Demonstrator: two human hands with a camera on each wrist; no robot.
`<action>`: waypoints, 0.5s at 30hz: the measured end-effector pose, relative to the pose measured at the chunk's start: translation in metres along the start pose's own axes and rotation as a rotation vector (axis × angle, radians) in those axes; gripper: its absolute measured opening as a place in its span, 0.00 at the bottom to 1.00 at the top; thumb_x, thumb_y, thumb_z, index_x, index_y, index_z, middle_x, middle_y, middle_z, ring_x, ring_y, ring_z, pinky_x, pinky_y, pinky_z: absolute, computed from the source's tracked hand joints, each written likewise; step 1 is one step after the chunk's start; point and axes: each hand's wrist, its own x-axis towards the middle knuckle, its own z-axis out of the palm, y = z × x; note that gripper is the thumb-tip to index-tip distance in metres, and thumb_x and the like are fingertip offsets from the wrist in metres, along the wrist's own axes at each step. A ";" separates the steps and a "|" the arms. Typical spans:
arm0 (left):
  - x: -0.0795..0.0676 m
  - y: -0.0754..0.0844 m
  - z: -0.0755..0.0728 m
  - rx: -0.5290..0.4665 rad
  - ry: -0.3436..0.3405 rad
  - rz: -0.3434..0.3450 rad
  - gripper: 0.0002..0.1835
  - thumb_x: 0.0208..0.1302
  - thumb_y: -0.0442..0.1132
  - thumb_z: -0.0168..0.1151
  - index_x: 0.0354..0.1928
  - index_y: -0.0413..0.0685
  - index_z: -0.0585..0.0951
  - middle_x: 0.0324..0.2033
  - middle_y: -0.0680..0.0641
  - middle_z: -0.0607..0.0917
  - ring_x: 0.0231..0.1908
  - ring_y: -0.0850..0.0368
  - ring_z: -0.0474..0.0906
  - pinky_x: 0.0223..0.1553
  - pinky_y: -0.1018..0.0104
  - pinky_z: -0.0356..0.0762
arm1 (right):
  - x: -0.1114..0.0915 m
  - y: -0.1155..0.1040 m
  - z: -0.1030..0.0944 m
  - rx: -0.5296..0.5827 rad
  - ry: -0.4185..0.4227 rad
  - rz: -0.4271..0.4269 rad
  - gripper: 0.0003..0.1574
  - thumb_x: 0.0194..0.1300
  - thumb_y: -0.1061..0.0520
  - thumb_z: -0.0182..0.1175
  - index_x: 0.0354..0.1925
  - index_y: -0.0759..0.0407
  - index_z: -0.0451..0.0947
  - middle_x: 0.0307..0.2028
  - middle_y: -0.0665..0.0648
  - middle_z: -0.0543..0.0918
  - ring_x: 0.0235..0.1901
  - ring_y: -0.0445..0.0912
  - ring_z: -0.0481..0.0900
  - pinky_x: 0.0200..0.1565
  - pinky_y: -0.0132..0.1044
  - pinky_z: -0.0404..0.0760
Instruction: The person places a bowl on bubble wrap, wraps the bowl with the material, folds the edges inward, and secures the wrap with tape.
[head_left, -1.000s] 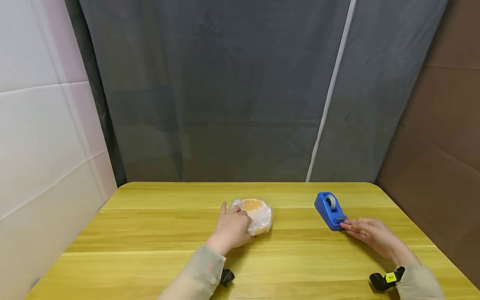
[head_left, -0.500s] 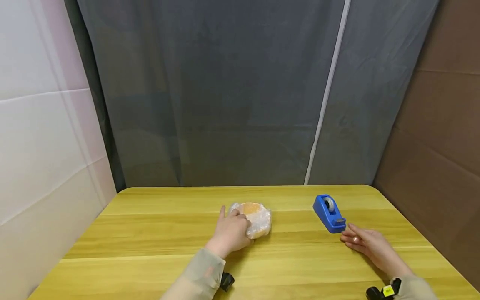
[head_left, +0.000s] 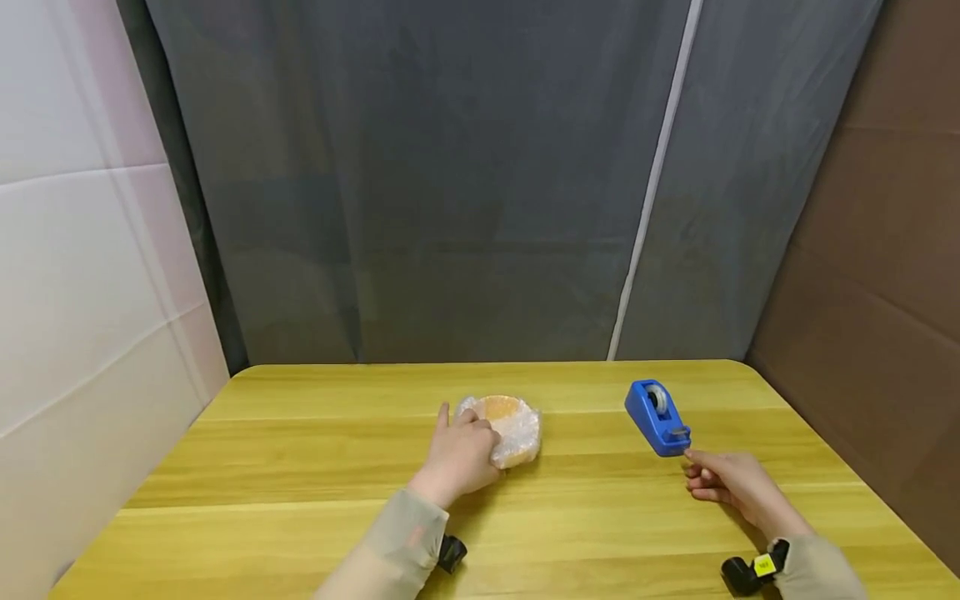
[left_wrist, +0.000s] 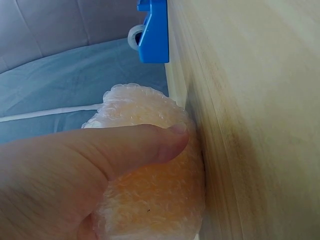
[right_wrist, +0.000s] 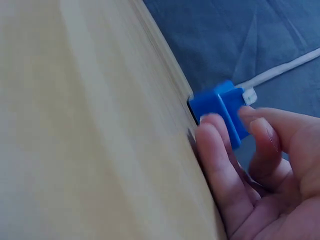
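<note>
A round, pale orange object wrapped in bubble wrap (head_left: 517, 433) sits on the table; what lies inside cannot be made out. My left hand (head_left: 461, 458) holds its near left side, fingers over the top and thumb (left_wrist: 155, 145) along the near side. Further right stands a blue tape dispenser (head_left: 656, 417) with a roll of clear tape in it. At the dispenser's front end is my right hand (head_left: 731, 483), its foremost fingertip at the cutter end. Its other fingers are loosely bent, and the right wrist view shows no tape between them.
The wood-grain table (head_left: 285, 467) ends at a grey curtain (head_left: 450, 208) behind. A white cloth wall (head_left: 97, 250) borders the left side and a brown one (head_left: 885, 250) the right. Black wrist cameras sit at both cuffs.
The right hand drew back slightly from the dispenser's front end, then came close to it again with the fingers more bent. The left hand keeps its hold on the wrapped object.
</note>
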 end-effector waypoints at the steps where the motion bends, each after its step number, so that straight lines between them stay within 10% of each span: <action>1: 0.000 -0.001 0.000 0.003 -0.001 0.000 0.12 0.47 0.53 0.75 0.29 0.56 0.86 0.32 0.55 0.83 0.49 0.52 0.73 0.63 0.31 0.51 | 0.001 0.000 0.000 -0.026 -0.011 0.008 0.19 0.69 0.54 0.57 0.28 0.67 0.80 0.24 0.54 0.83 0.25 0.42 0.84 0.33 0.34 0.84; 15: -0.011 -0.009 -0.008 -0.009 -0.018 -0.016 0.15 0.46 0.52 0.75 0.36 0.56 0.87 0.38 0.55 0.84 0.51 0.51 0.72 0.64 0.31 0.50 | 0.010 -0.013 0.000 -0.120 -0.146 0.044 0.17 0.68 0.55 0.58 0.24 0.62 0.78 0.19 0.52 0.81 0.23 0.41 0.83 0.32 0.35 0.84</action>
